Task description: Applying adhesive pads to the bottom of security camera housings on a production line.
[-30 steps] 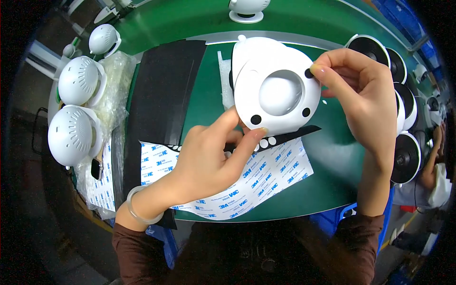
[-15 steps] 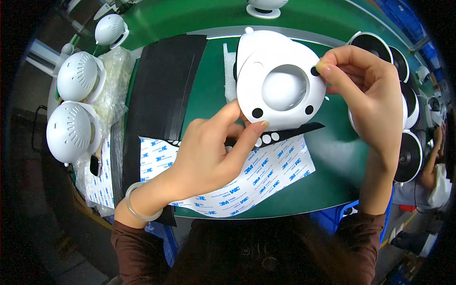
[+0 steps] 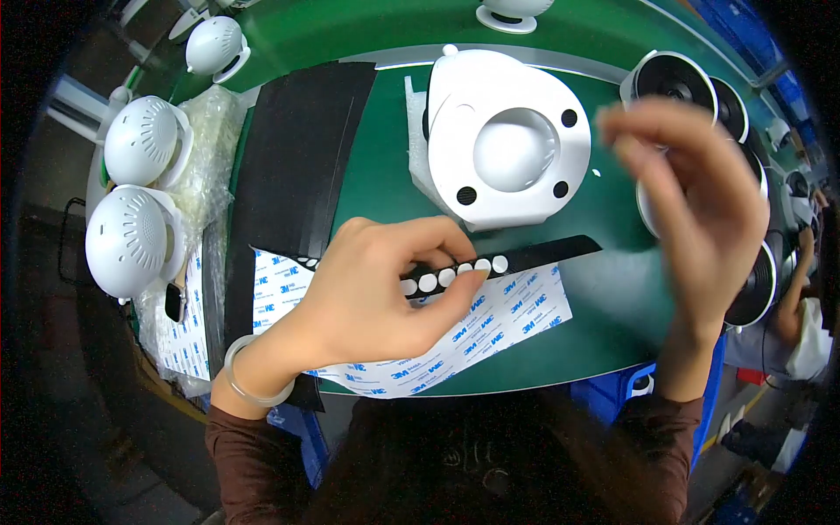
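Note:
A white rounded device (image 3: 451,122) lies on the green table, its flat base with a round recess facing up. Three round black pads (image 3: 560,189) sit on that base around the recess. Below the device, my left hand (image 3: 376,284) is closed, thumb and fingers pinching a black strip (image 3: 551,252) that carries a row of white round dots. Under the strip lies a white backing sheet (image 3: 534,306) with blue print. To the right of the device, apart from it, my right hand (image 3: 700,192) hangs in the air, its fingers smeared by motion.
Long black sheet material (image 3: 289,157) covers the table left of the device. Several white dome-shaped units (image 3: 131,245) stand at the left by bubble wrap (image 3: 210,149). More units with black round faces (image 3: 674,83) stand at the right. A small white scrap (image 3: 596,172) lies near the device.
My right hand has left the upper-right pad and moved away to the right. My left hand has come off the device's lower edge and moved down with the strip.

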### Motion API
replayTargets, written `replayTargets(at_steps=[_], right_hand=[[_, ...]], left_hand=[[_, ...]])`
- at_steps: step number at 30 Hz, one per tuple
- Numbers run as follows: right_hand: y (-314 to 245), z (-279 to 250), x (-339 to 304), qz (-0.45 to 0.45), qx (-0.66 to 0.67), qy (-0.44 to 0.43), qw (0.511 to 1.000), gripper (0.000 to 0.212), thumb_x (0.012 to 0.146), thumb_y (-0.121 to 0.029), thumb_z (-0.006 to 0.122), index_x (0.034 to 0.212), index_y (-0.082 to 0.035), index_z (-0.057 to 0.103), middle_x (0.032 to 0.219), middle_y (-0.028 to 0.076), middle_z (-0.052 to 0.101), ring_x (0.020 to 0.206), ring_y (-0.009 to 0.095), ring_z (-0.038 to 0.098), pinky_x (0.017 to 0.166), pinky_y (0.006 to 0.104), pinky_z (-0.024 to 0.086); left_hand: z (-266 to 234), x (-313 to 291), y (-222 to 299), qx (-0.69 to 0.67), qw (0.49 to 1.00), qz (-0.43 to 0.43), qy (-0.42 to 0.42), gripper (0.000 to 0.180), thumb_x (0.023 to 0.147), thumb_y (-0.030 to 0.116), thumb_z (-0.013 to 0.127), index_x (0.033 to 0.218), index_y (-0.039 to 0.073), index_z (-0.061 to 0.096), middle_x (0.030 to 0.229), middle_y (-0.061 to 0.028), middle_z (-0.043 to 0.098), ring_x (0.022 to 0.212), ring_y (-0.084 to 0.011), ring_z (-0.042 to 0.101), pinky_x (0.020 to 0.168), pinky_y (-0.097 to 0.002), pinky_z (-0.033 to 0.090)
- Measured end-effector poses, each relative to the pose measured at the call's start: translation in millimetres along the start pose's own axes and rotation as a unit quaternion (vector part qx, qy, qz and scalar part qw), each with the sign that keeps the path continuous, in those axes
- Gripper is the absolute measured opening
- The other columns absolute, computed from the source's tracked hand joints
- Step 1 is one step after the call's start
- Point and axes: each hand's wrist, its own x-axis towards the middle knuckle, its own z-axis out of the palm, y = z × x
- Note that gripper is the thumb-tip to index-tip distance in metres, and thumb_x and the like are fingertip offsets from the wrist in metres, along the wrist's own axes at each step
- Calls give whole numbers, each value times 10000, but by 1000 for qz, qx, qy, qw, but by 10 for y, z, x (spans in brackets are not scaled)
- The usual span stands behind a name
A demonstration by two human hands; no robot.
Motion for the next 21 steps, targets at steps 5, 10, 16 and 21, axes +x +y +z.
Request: replayTargets(at_steps=[5, 10, 16, 21], right_hand=[[-125, 176, -244, -16, -9, -139, 990, 195, 614, 61, 655, 800, 4, 643, 785, 90, 628, 707, 167, 596, 613, 247, 470], [-142, 169, -296, 6, 10, -163, 987, 188, 597, 42, 681, 774, -10, 646, 727, 75, 625, 679, 194, 599, 600, 261, 475], [-149, 214, -339, -11, -18, -132, 991, 183, 588, 61, 668, 753, -11, 638, 747, 87, 634, 677, 195, 613, 592, 263, 481], [-145, 257, -371, -67, -19, -99, 993, 189, 588, 84, 654, 751, -9, 631, 734, 90, 630, 667, 190, 618, 580, 259, 488]], left_hand=[[10, -31, -22, -23, 992, 112, 48, 158, 676, 10, 609, 828, 0, 650, 671, -95, 641, 557, -123, 623, 513, -193, 459], [25, -40, -38, -16, 991, 122, 55, 182, 671, 5, 614, 846, 9, 660, 683, -98, 648, 539, -133, 620, 485, -194, 447], [19, -42, 77, -41, 995, 71, 60, 133, 671, 0, 632, 801, -1, 661, 637, -71, 634, 469, -47, 540, 425, -150, 362], [66, -66, 20, -109, 992, 28, 62, 76, 699, -10, 636, 773, -25, 648, 640, -62, 633, 524, -30, 539, 454, -140, 386]])
